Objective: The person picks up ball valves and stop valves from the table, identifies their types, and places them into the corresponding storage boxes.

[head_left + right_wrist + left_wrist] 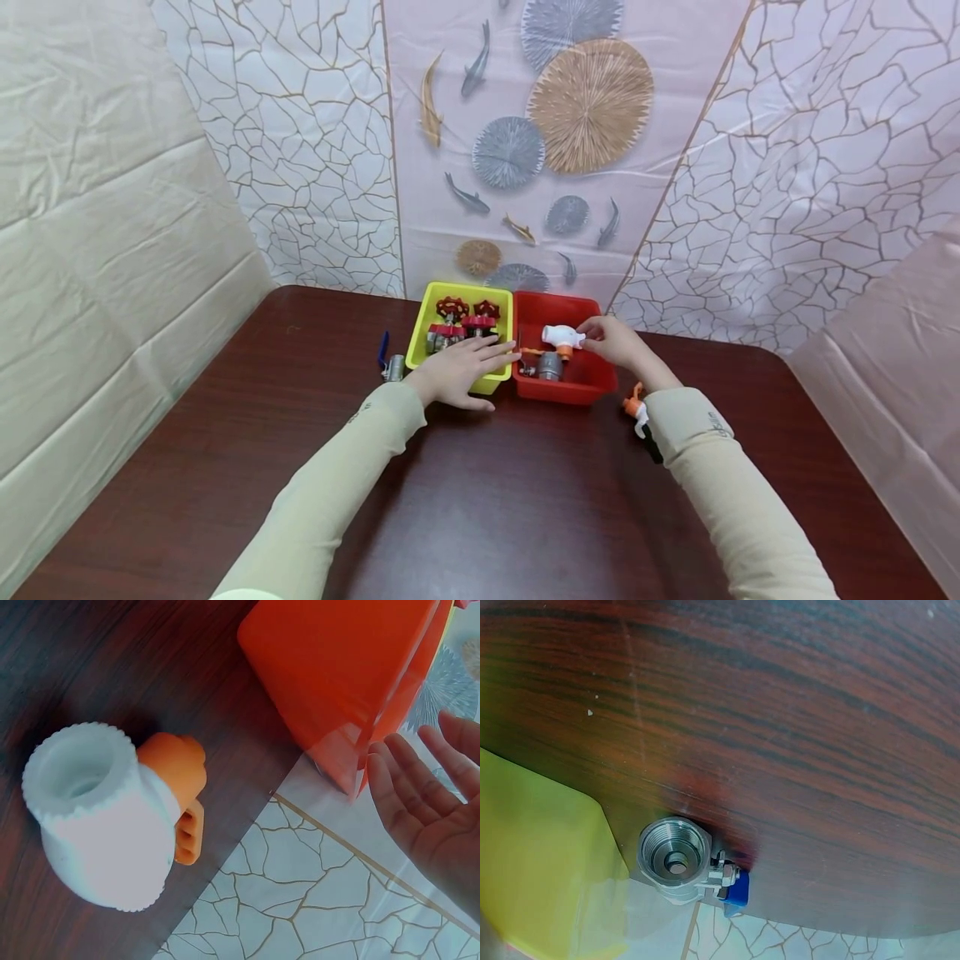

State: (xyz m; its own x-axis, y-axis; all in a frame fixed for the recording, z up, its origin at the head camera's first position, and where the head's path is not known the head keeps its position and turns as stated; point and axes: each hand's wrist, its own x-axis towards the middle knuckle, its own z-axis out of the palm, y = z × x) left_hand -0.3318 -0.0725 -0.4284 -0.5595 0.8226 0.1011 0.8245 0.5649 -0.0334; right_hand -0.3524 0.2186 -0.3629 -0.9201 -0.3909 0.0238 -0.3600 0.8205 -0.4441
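My left hand (463, 367) is spread over the front of a yellow bin (416, 350), fingers straight, reaching toward the red bin (566, 392). Valves with red handwheels (452, 309) stand in the yellow bin, partly covered by that hand. Over the red bin's right side, my right hand (617, 343) has its fingertips at one end of a white plastic valve (561, 336). In the right wrist view its fingers look extended, and nothing shows between them. A grey metal valve (551, 367) sits in front of the white valve.
Left of the yellow bin, a metal ball valve (676, 859) with a blue lever stands on the dark wooden table (480, 500). Another white valve with an orange handle (109, 817) is on the table beside my right sleeve. Patterned cloth (315, 167) hangs behind the bins.
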